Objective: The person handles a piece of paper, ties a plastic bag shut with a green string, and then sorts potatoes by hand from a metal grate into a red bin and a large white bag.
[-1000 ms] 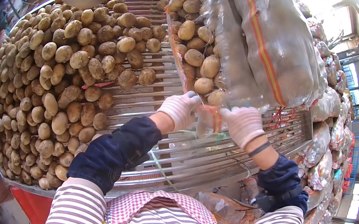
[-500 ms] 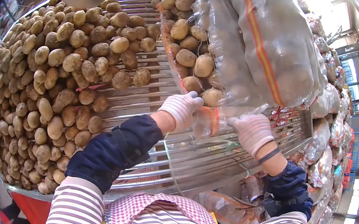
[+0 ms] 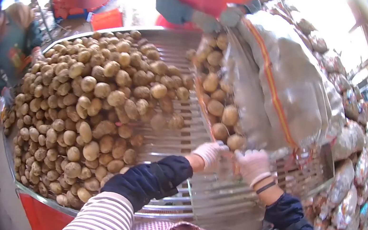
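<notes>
Steel roller table fills the centre of the frame, its left half heaped with loose potatoes. At centre right, a mesh sack of potatoes lies tilted on the table. Gloved left hand and right hand, fingers closed, grip the sack's lower end. At top centre, a co-worker's gloved hands hold its far end.

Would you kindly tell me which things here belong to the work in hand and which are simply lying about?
In use:
- left hand and right hand, both gloved, gripping the near end of the mesh sack
- potatoes inside the sack
- metal table
- co-worker's hands at the sack's far end

Lying about:
- heap of loose potatoes
- stacked full sacks
</notes>
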`<state>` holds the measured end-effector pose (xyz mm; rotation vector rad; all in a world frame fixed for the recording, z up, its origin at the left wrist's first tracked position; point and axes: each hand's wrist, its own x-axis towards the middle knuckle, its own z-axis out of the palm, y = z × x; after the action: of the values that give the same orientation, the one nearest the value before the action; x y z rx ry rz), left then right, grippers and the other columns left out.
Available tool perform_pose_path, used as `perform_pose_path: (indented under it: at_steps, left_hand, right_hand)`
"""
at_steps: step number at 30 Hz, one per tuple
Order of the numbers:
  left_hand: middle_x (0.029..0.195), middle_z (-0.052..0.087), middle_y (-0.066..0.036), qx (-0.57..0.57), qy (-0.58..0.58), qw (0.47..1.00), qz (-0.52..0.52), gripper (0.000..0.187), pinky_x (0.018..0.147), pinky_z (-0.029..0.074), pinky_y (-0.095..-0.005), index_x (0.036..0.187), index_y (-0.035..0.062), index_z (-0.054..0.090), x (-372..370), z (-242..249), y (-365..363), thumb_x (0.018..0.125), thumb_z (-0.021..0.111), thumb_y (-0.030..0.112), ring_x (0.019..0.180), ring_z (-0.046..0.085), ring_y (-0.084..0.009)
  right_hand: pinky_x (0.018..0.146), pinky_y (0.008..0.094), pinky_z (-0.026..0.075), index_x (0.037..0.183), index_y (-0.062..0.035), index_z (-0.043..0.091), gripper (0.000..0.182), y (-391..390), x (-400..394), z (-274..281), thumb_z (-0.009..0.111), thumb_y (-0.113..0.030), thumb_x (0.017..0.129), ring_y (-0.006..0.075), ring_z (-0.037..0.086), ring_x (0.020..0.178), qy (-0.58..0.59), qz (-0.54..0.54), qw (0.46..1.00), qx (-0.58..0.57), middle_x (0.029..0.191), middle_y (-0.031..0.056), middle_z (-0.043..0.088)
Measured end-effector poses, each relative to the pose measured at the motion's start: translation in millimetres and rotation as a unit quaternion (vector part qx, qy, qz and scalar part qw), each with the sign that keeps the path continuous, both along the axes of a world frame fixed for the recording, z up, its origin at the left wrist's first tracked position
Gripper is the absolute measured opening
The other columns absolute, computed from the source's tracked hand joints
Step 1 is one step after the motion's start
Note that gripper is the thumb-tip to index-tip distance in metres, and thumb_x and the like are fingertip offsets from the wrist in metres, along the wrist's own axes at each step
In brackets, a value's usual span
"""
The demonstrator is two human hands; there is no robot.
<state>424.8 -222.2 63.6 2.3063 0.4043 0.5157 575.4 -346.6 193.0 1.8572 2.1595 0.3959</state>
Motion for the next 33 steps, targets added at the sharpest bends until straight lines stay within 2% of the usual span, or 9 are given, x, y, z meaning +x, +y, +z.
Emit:
perform_pose_path:
  at_steps: [4, 9, 14, 20, 22, 27, 29, 31, 33]
  left_hand:
    - [0.110, 0.066, -0.018, 0.031, 0.070, 0.997, 0.015, 0.040, 0.086, 0.056, -0.0449, 0.113, 0.0095, 0.067, -19, 15, -10, 0.080, 0.080, 0.029, 0.099, 0.066, -0.0382]
    - [0.103, 0.063, -0.017, -0.008, 0.015, 1.000, 0.017, 0.041, 0.085, 0.055, -0.0431, 0.110, 0.0057, 0.065, -21, 31, -17, 0.074, 0.082, 0.016, 0.097, 0.065, -0.0389]
    - [0.108, 0.061, -0.017, -0.018, 0.044, 0.999, 0.013, 0.042, 0.085, 0.055, -0.0462, 0.111, 0.0058, 0.064, -29, 29, -19, 0.076, 0.083, 0.018, 0.099, 0.065, -0.0405]
    - [0.110, 0.060, -0.016, -0.042, 0.067, 0.997, 0.017, 0.041, 0.084, 0.055, -0.0494, 0.113, 0.0094, 0.062, -31, 27, -23, 0.082, 0.079, 0.030, 0.100, 0.065, -0.0413]
    - [0.110, 0.060, -0.017, -0.041, 0.060, 0.997, 0.010, 0.041, 0.085, 0.055, -0.0497, 0.113, 0.0096, 0.062, -31, 24, -30, 0.082, 0.079, 0.030, 0.101, 0.065, -0.0416]
    - [0.113, 0.060, -0.018, -0.011, 0.101, 0.995, 0.016, 0.041, 0.086, 0.055, -0.0500, 0.113, 0.0091, 0.062, -30, 27, -31, 0.084, 0.078, 0.032, 0.102, 0.065, -0.0428]
    - [0.115, 0.059, -0.018, -0.010, 0.096, 0.995, 0.023, 0.042, 0.086, 0.055, -0.0504, 0.114, 0.0089, 0.061, -36, 26, -35, 0.083, 0.078, 0.031, 0.102, 0.066, -0.0430]
    - [0.117, 0.059, -0.019, -0.016, 0.135, 0.991, 0.017, 0.043, 0.087, 0.055, -0.0514, 0.116, 0.0092, 0.061, -44, 24, -40, 0.082, 0.079, 0.029, 0.103, 0.066, -0.0431]
    - [0.120, 0.060, -0.019, -0.019, 0.126, 0.992, 0.011, 0.048, 0.088, 0.055, -0.0517, 0.121, 0.0099, 0.061, -54, 16, -40, 0.080, 0.080, 0.027, 0.104, 0.067, -0.0425]
  right_hand:
    - [0.066, 0.0441, 0.051, 0.108, -0.0218, 0.073, 0.021, -30, 10, 30, 0.062, -0.021, 0.090, 0.0260, 0.072, 0.077, -0.076, -0.115, 0.965, -0.222, 0.076, 0.0051, 0.070]
    - [0.071, 0.0424, 0.052, 0.111, -0.0228, 0.070, 0.025, -13, 3, 27, 0.059, -0.017, 0.089, 0.0262, 0.071, 0.081, 0.118, 0.023, 0.991, 0.055, 0.084, 0.0048, 0.071]
    - [0.069, 0.0412, 0.050, 0.106, -0.0172, 0.069, 0.024, -26, 6, 7, 0.062, -0.014, 0.084, 0.0240, 0.069, 0.079, 0.047, -0.005, 0.998, 0.045, 0.080, 0.0034, 0.067]
    - [0.069, 0.0430, 0.050, 0.116, -0.0191, 0.070, 0.034, -107, 35, 3, 0.063, -0.016, 0.083, 0.0252, 0.069, 0.078, -0.004, -0.141, 0.960, -0.241, 0.078, 0.0046, 0.067]
    - [0.069, 0.0441, 0.049, 0.124, -0.0211, 0.068, 0.040, -101, 26, 9, 0.059, -0.017, 0.086, 0.0264, 0.068, 0.078, 0.086, -0.109, 0.988, -0.063, 0.079, 0.0051, 0.066]
    - [0.064, 0.0447, 0.046, 0.130, -0.0226, 0.067, 0.047, -49, 1, -1, 0.059, -0.013, 0.084, 0.0284, 0.061, 0.068, 0.019, -0.031, 0.994, 0.107, 0.079, 0.0053, 0.062]
    - [0.072, 0.0430, 0.048, 0.129, -0.0210, 0.068, 0.045, -55, -4, -15, 0.059, -0.016, 0.086, 0.0254, 0.066, 0.078, 0.033, -0.051, 0.995, 0.077, 0.082, 0.0036, 0.066]
    - [0.073, 0.0430, 0.049, 0.120, -0.0201, 0.074, 0.036, -83, -6, -7, 0.059, -0.017, 0.088, 0.0246, 0.070, 0.084, -0.040, -0.120, 0.982, -0.139, 0.087, 0.0058, 0.072]
    - [0.085, 0.0458, 0.054, 0.103, -0.0202, 0.080, 0.026, -136, 18, -29, 0.057, -0.021, 0.091, 0.0277, 0.074, 0.101, -0.020, -0.203, 0.906, -0.370, 0.105, 0.0112, 0.077]
